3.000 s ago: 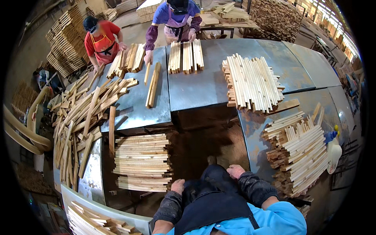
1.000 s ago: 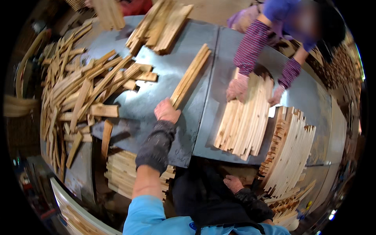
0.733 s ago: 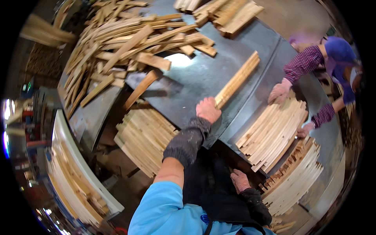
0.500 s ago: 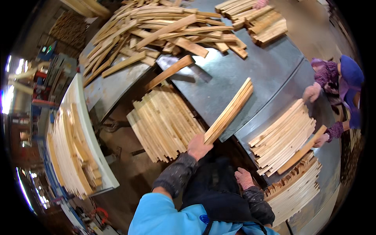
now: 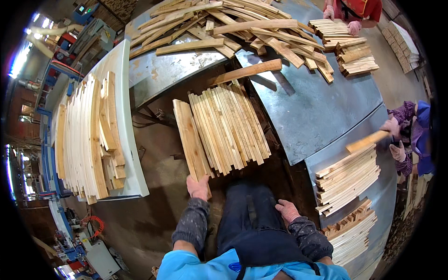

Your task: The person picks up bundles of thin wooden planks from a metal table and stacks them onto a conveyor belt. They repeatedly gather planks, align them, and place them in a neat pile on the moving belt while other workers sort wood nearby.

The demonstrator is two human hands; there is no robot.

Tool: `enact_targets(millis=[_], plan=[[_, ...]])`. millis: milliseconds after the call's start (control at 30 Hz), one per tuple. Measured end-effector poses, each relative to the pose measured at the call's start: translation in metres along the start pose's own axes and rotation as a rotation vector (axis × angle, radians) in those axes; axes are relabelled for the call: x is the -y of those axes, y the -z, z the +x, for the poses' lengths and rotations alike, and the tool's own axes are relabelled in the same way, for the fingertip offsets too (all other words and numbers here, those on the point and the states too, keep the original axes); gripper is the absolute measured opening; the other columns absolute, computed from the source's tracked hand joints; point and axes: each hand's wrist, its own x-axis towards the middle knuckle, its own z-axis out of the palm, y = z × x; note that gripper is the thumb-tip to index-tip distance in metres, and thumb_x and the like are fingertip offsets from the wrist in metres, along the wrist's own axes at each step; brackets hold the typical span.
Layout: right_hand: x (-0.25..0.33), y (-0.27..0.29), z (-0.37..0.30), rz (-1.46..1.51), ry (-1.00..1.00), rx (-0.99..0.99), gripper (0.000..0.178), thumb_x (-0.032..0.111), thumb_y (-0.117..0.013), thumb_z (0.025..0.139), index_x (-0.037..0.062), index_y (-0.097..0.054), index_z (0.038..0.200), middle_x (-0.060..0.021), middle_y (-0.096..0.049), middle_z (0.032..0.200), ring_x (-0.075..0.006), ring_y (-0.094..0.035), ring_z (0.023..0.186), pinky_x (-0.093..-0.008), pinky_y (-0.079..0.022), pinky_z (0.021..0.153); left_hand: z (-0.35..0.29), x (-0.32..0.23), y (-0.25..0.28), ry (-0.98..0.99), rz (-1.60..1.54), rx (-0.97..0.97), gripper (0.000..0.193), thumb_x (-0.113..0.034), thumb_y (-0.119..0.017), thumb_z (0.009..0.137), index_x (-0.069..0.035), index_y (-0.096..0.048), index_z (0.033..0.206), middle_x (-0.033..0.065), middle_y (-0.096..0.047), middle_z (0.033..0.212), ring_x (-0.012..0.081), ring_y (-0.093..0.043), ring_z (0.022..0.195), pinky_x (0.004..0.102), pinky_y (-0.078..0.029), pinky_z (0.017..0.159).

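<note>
My left hand [image 5: 198, 188] is closed round the near end of a few stacked wooden slats [image 5: 190, 140], their broad face turned up. They lie along the left side of a row of pale slats [image 5: 228, 128] standing on edge, packed close together in front of me. Beside my right thigh hangs my right hand [image 5: 287, 211], gloved in pink, fingers loosely extended and holding nothing. It is near the edge of the metal table on my right.
A pile of loose slats [image 5: 270, 28] covers the far metal table [image 5: 317, 102]. At left, more slats [image 5: 86, 140] lie on a pale bench [image 5: 137, 172]. Slat stacks [image 5: 347, 179] stand at right, where a co-worker [image 5: 410, 135] holds one slat. Another co-worker [image 5: 354, 11] stands beyond.
My left hand has swung the slats from the right, over the metal table, to the row's left side. My view has turned rightward. The right-hand co-worker has lifted a slat off the table.
</note>
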Motion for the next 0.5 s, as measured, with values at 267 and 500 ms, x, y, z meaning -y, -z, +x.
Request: enact_targets(millis=[267,500], plan=[[0.114,-0.045,-0.031,0.099,-0.296,-0.012,0.063,0.015,-0.072,0.101,-0.0033,-0.051,0.157,-0.0121,-0.071,0.12,-0.0172,-0.065,0.089,-0.0305,-0.053,0.074,0.137,0.046,-0.047,0.144,0.378,0.008,0.091,-0.043,-0.092,0.075,0.002,-0.058,0.145,0.0263,-0.062,0.144,0.0415,-0.058,0.137,0.046,-0.046,0.117],[0.12,-0.09,-0.021,0.185,-0.305,0.037,0.055,0.021,-0.072,0.098,-0.0024,-0.061,0.147,-0.0061,-0.069,0.093,-0.0129,-0.06,0.076,-0.0281,-0.05,0.067,0.133,0.029,-0.064,-0.032,0.795,0.302,0.1,-0.067,-0.079,0.082,0.003,-0.054,0.15,0.0269,-0.06,0.15,0.0437,-0.057,0.139,0.0487,-0.046,0.116]])
